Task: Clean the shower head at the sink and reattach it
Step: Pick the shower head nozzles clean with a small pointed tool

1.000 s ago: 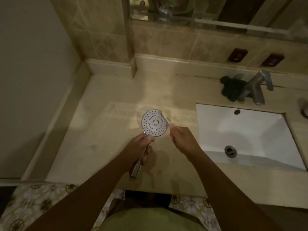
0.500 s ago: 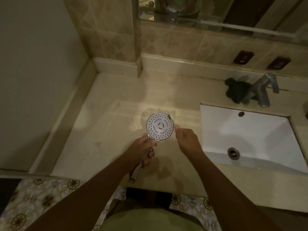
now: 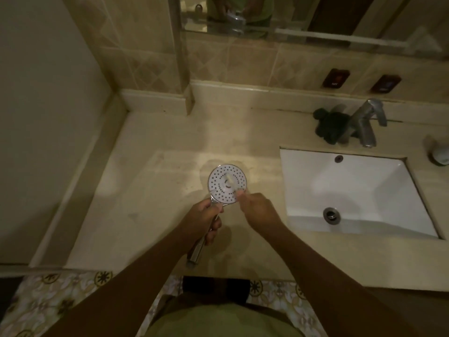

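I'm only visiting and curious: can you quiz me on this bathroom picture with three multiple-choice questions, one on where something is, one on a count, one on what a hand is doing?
1. Where is the shower head held?
A. Over the counter, left of the sink
B. Inside the sink
C. Under the faucet

2. How many dark plates sit on the wall tiles?
A. One
B. Two
C. Four

3. What is the left hand doing?
A. Lying flat on the counter
B. Gripping the shower head's handle
C. Turning the faucet

1 A: bare counter shows all round it.
2 B: one plate beside another, behind the faucet.
3 B: its fingers curl round the handle, while the right hand holds a small pale brush to the face.
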Demonstrator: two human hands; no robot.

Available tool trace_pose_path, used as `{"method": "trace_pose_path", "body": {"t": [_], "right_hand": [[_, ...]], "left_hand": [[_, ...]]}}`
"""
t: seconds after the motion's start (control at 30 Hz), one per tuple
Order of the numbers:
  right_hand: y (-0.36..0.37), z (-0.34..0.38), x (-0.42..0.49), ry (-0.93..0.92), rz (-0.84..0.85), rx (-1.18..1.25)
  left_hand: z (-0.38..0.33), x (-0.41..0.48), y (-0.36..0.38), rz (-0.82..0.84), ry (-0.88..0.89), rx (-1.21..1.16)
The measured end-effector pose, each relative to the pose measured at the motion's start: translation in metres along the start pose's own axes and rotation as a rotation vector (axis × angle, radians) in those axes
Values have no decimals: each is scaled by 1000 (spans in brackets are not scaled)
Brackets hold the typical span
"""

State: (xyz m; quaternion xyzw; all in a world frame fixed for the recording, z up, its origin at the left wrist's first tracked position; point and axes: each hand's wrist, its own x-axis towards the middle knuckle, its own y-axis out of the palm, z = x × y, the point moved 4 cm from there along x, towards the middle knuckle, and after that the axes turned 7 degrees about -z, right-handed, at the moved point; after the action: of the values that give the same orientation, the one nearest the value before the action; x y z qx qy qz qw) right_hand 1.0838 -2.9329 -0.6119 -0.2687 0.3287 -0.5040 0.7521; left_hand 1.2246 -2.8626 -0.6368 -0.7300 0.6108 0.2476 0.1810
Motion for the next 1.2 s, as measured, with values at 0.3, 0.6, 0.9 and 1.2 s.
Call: {"method": "trace_pose_path", "body": {"t": [0.3,0.6,0.9,1.2], "right_hand": [[-13,1,12,110,-96,83],[-11,-1,14,155,-97,133],[13,5,-2,27,-26,76],[16,13,-9,36,55,3]], "left_hand": [[8,-2,2,-6,-15,29],[9,0,0,1,23,20],[7,7,-4,1,52,17],[8,6,-6,2,81,16]]}}
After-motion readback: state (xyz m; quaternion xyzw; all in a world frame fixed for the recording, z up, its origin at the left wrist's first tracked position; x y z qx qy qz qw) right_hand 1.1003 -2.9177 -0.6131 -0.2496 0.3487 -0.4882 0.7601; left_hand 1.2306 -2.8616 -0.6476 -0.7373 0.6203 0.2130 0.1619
